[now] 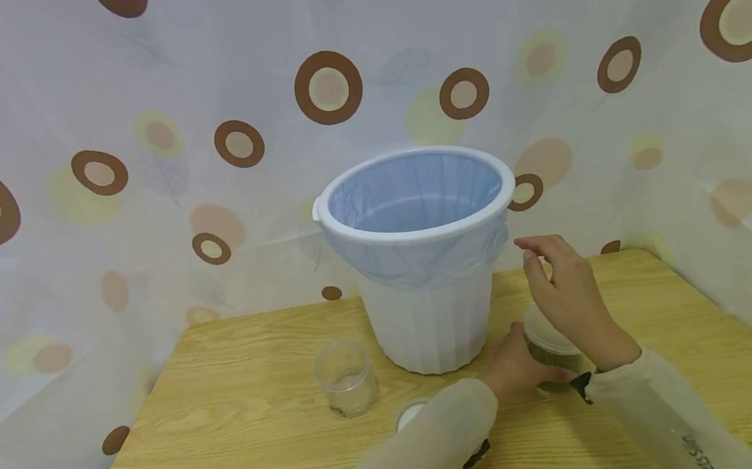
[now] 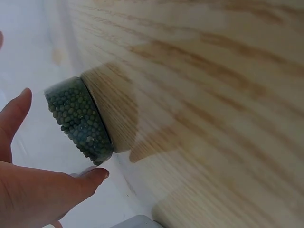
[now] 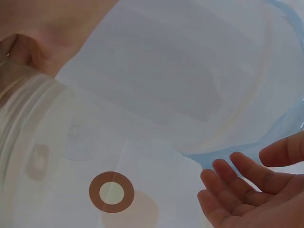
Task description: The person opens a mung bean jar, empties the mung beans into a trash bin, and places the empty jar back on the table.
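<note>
My left hand (image 1: pixel 517 365) reaches across and grips a clear jar (image 1: pixel 554 359) from the side, thumb on the near wall and fingers on the far one. In the left wrist view, green beans (image 2: pixel 78 121) fill the jar's lower part, which stands on the wooden table. Above the jar is my right hand (image 1: pixel 568 298), its fingers loosely bent with nothing between them. Its fingertips point towards the bin's liner. In the right wrist view, a transparent ribbed rim (image 3: pixel 23 123) shows at the left, apart from the relaxed right fingers (image 3: pixel 232 199).
A white bin (image 1: pixel 433 320) with a pale blue liner (image 1: pixel 420 257) folded over its rim stands at the back of the table (image 1: pixel 232 433). A clear tub (image 1: pixel 346 379) is left of it. A container with a white top (image 1: pixel 409 414) is partly behind the left sleeve.
</note>
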The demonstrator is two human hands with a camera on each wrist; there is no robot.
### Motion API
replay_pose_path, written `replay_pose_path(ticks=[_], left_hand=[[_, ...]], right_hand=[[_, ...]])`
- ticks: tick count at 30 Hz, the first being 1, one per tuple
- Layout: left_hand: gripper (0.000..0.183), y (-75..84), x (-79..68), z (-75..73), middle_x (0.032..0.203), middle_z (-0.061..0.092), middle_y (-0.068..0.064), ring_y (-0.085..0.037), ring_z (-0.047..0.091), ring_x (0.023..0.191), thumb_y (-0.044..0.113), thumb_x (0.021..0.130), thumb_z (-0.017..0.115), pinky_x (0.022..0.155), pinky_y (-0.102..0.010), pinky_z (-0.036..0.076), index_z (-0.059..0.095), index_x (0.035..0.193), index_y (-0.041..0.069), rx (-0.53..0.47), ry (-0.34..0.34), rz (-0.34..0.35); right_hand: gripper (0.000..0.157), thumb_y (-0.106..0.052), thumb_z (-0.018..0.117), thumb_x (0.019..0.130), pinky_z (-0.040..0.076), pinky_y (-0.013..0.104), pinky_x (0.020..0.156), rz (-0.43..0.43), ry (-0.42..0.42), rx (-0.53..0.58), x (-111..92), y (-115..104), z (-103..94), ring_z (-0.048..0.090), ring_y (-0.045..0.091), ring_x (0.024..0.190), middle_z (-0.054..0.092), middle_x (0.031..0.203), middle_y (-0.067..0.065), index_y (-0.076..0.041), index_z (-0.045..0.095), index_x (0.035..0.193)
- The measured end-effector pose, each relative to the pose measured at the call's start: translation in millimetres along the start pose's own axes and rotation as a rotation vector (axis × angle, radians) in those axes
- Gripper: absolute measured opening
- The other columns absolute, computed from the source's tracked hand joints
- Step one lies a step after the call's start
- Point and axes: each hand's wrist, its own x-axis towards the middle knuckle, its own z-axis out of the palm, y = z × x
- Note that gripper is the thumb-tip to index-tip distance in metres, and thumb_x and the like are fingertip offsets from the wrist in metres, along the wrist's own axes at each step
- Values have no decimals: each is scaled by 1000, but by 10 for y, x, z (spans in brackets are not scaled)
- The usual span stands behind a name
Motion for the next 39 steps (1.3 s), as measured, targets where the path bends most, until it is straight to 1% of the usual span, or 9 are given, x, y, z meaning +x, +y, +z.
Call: replay_pose_path(ticks=[4, 9, 16, 19, 22, 24, 26, 34, 39], left_hand=[[77, 32, -29, -7, 111, 53, 11, -6, 53, 105, 30, 68, 88, 94, -27, 44, 44, 130, 16, -4, 16, -40], [72, 43, -50, -28, 107, 54, 12, -5, 54, 100, 27, 67, 89, 91, -25, 45, 47, 125, 16, -42, 21, -20], [76, 5, -77, -86, 115, 56, 11, -6, 53, 107, 29, 67, 89, 92, -27, 45, 47, 128, 16, -86, 32, -64], [78, -11, -82, -108, 117, 57, 10, -7, 54, 108, 32, 64, 90, 92, -28, 46, 48, 127, 16, -58, 46, -73], [78, -4, -102, -125, 119, 59, 8, -10, 55, 110, 34, 62, 91, 91, -28, 47, 51, 126, 16, -23, 61, -75], [77, 10, -130, -143, 121, 59, 7, -11, 55, 112, 33, 63, 91, 91, -28, 47, 52, 126, 15, -19, 58, -63], [74, 15, -167, -173, 119, 59, 8, -10, 55, 111, 32, 64, 91, 91, -27, 46, 52, 125, 15, -26, 50, -40], [67, -7, -314, -314, 112, 55, 19, 1, 52, 105, 27, 68, 89, 92, -20, 43, 52, 123, 19, -4, 14, 139], [67, -13, -436, -407, 111, 55, 20, 3, 52, 104, 24, 69, 88, 93, -20, 42, 52, 126, 20, -21, 4, 176]], right_hand=[[31, -9, 39, 100, 42, 44, 73, 1, -7, -16, -4, 5, 6, 52, 38, 106, 58, 115, 23, 7, 59, 118], [31, -9, 40, 100, 40, 35, 68, -1, -8, -34, -9, 13, 13, 53, 35, 103, 58, 114, 22, 6, 60, 118], [31, -10, 40, 100, 40, 30, 62, -16, -19, -47, 9, -28, 34, 53, 31, 93, 57, 114, 21, 5, 60, 119], [30, -10, 41, 100, 43, 36, 67, -20, -30, -49, 4, -44, 41, 53, 32, 91, 57, 116, 22, 5, 59, 119], [30, -8, 42, 99, 44, 51, 80, -19, -55, -57, -11, -68, 37, 53, 40, 101, 55, 117, 25, 8, 59, 118], [30, -8, 42, 99, 39, 60, 89, -12, -89, -74, -23, -90, 23, 49, 45, 111, 53, 119, 27, 9, 59, 117], [31, -8, 42, 99, 36, 63, 92, 0, -135, -95, -34, -112, 12, 47, 48, 113, 52, 121, 30, 10, 58, 117], [39, -12, 39, 99, 36, 64, 93, 38, -278, -157, -59, -169, -4, 43, 50, 117, 44, 128, 34, 15, 48, 126], [39, -11, 42, 99, 35, 65, 93, 31, -322, -184, -78, -215, -15, 41, 53, 116, 42, 128, 37, 16, 46, 128]])
